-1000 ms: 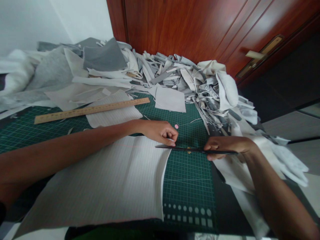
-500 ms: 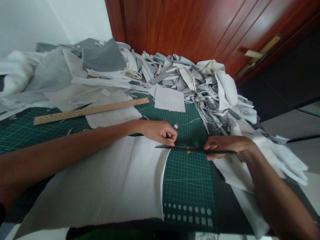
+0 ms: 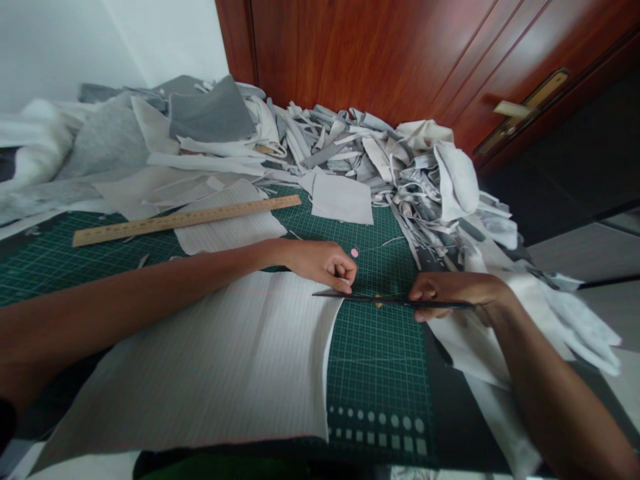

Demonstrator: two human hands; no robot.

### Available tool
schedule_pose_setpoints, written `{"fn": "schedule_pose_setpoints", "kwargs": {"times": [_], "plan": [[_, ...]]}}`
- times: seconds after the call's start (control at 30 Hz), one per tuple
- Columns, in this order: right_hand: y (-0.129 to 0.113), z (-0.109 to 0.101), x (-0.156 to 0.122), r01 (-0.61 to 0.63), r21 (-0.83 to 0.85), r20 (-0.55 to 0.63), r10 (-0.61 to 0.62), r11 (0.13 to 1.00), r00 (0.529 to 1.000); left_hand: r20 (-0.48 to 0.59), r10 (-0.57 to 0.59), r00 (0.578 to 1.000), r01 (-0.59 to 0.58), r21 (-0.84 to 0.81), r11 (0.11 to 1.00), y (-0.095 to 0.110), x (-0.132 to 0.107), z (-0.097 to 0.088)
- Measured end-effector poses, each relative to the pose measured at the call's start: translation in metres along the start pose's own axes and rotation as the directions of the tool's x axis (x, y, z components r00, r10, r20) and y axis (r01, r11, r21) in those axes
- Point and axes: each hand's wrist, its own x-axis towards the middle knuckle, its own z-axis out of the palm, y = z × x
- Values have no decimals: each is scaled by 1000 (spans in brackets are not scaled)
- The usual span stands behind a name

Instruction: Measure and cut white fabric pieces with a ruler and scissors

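A large white ribbed fabric piece (image 3: pixel 225 373) lies over the green cutting mat (image 3: pixel 380 373), with a faint reddish line along its far edge. My left hand (image 3: pixel 325 265) is closed at the fabric's far right corner, pinching its edge between thumb and curled fingers. My right hand (image 3: pixel 440 293) is wrapped round the handles of dark scissors (image 3: pixel 360 297). The blades point left and meet the fabric's far right corner, right beside my left thumb. How far the blades are parted is hard to see from this angle.
A wooden ruler (image 3: pixel 190 220) rests on a smaller ribbed piece (image 3: pixel 230 233) at the left. Behind are a white square scrap (image 3: pixel 343 198), a pink round piece (image 3: pixel 355 253) and heaped fabric offcuts (image 3: pixel 340 147) against a wooden door (image 3: pixel 350 60). More scraps (image 3: pixel 560 313) line the right.
The whole view has shifted very slightly. Both hands, the scissors and the fabric keep nearly the same places relative to each other.
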Motion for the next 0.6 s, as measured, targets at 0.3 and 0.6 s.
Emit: {"fn": "schedule_pose_setpoints", "kwargs": {"times": [0.3, 0.6], "plan": [[-12, 1, -3, 18, -70, -20, -19, 997, 1000, -8, -11, 1000, 11, -13, 1000, -1, 0, 1], [-13, 1, -3, 62, -89, -42, -66, 994, 997, -8, -6, 1000, 6, -45, 999, -4, 0, 2]]}}
